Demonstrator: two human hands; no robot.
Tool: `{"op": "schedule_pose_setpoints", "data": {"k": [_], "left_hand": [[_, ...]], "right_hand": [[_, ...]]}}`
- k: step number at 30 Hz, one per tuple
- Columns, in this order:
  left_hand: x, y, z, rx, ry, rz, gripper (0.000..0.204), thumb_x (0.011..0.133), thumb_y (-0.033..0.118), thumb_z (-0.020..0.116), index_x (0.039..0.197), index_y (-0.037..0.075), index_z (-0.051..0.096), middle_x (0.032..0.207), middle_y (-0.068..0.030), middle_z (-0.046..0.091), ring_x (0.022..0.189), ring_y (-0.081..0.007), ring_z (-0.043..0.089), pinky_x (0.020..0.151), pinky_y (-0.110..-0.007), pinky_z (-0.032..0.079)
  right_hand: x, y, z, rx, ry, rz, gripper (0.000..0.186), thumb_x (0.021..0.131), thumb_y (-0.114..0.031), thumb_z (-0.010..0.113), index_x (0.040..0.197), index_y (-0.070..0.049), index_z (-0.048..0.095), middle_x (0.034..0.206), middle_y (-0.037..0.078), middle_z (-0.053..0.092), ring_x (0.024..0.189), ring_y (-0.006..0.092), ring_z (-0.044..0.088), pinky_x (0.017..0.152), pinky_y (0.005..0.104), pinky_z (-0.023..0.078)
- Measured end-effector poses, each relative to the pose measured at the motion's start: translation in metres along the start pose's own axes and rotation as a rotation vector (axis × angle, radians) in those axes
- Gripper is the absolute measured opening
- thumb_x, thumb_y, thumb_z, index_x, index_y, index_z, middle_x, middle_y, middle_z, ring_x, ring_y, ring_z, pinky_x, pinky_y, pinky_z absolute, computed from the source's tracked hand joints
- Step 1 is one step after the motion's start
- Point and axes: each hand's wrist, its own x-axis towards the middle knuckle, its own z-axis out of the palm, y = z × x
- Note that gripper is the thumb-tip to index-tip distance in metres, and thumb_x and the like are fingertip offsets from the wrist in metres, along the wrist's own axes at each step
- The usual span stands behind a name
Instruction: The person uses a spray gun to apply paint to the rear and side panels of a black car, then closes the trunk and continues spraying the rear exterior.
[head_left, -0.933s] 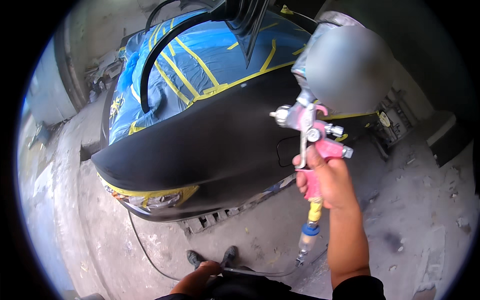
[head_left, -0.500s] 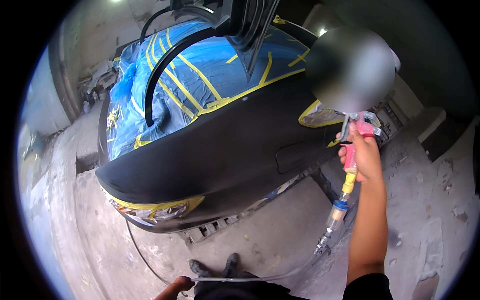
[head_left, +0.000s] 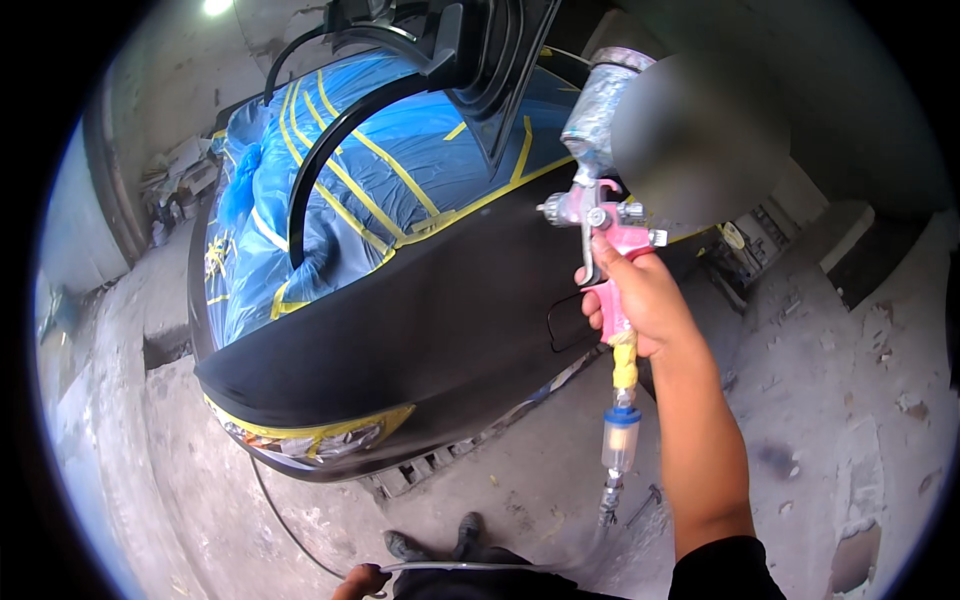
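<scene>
My right hand [head_left: 640, 300] is shut on the grip of a pink and silver spray gun [head_left: 605, 220]. A paint-smeared cup [head_left: 590, 115] sits on the gun, and a clear air filter [head_left: 619, 440] hangs under the grip. The nozzle points left, over the dark body panel [head_left: 400, 310] of a car. At the bottom my left hand [head_left: 368, 577] is shut on the air hose [head_left: 470, 566]. A blurred round patch covers the area right of the cup.
Blue plastic with yellow tape [head_left: 365, 150] covers the car's top. A raised black panel with curved arms [head_left: 500, 80] stands over it. The concrete floor [head_left: 180, 440] has a dark recess [head_left: 168, 348] at left, and clutter [head_left: 180, 180] lies by the back wall.
The spray gun and my right hand swung right and lower, then came back left and up, now higher than at first. My left hand has shifted left and down along the hose.
</scene>
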Motion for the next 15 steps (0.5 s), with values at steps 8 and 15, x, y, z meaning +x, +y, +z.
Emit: {"op": "schedule_pose_setpoints", "data": {"k": [8,15], "left_hand": [[-0.002,0.012,0.008,0.055,-0.091,0.12,0.055,0.085,0.056,0.044,0.096,0.006,0.067,0.102,-0.0203,0.063,0.101,-0.0365,0.058,0.086,-0.042,0.046],[0.007,-0.007,0.028,0.086,-0.137,0.104,0.059,0.083,0.06,0.044,0.094,0.007,0.068,0.099,-0.0206,0.064,0.1,-0.0355,0.059,0.084,-0.042,0.046]], "right_hand": [[0.005,-0.019,-0.07,-0.103,0.381,-0.141,0.028,0.092,-0.035,0.053,0.092,-0.006,0.053,0.075,0.005,0.058,0.05,0.0109,0.055,0.039,0.0239,0.045],[-0.027,-0.003,-0.047,-0.024,0.178,-0.124,0.032,0.092,-0.035,0.052,0.105,-0.006,0.054,0.085,0.007,0.063,0.05,0.0101,0.056,0.039,0.0234,0.044]]}}
